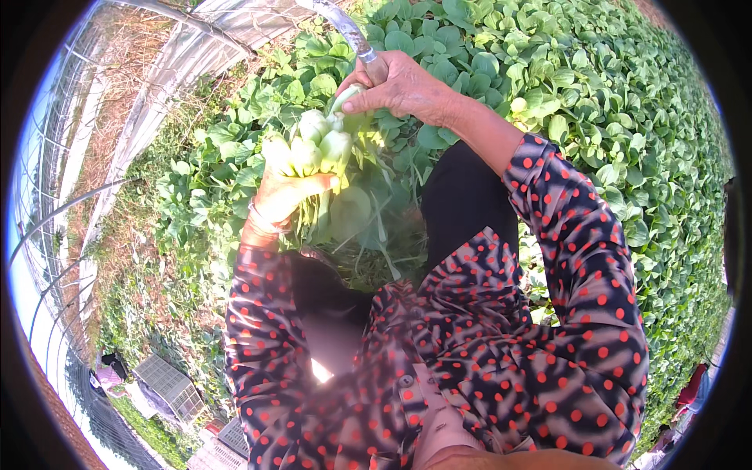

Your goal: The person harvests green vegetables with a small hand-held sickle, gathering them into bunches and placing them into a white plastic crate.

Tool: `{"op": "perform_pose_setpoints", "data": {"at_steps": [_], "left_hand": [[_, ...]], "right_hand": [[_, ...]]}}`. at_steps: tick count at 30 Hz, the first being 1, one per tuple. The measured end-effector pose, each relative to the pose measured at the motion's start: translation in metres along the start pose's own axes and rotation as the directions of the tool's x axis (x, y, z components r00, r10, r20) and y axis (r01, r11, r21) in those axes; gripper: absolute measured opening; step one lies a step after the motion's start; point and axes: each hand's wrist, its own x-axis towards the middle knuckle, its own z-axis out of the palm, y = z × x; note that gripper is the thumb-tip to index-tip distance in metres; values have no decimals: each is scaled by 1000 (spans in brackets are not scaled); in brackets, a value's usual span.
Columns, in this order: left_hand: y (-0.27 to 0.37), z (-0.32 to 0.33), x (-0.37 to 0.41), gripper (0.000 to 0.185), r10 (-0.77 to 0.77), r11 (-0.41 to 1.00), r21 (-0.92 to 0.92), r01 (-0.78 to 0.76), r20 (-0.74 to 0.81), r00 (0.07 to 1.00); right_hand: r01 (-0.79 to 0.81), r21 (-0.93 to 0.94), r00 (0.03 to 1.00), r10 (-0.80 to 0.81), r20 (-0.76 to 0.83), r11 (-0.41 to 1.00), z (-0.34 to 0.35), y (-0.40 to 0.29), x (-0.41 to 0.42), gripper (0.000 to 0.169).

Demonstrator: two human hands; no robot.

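Note:
My left hand is closed round a bunch of green leafy vegetables, their pale thick bases pointing up and away and the leaves hanging below. My right hand grips the handle of a sickle, whose worn curved metal reaches toward the top edge; its far end is cut off by the view. The same hand pinches one pale-stemmed plant between thumb and fingers, right beside the bunch. A bracelet is on my left wrist.
Dense leafy plants grow ahead and to the right. At left are plastic sheeting and curved hoops. Plastic crates stand at lower left, near a person. Another person is partly visible at lower right.

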Motion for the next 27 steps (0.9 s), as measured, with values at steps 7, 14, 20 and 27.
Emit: {"op": "perform_pose_setpoints", "data": {"at_steps": [7,14,20,27], "left_hand": [[-18,-39,-48,70,18,964,-261,-47,-113,993],[-17,-52,-88,68,96,923,-346,-166,-211,973],[-5,-80,-121,59,68,935,-325,-143,-233,970],[-18,-130,-166,64,-21,851,-521,-59,-147,989]], "right_hand": [[51,-56,994,-46,95,997,47,-16,8,31],[95,-343,995,-79,60,935,111,-44,24,38],[184,-563,973,-68,221,806,140,-64,31,20],[-15,-285,863,156,480,958,168,-64,55,16]]}}
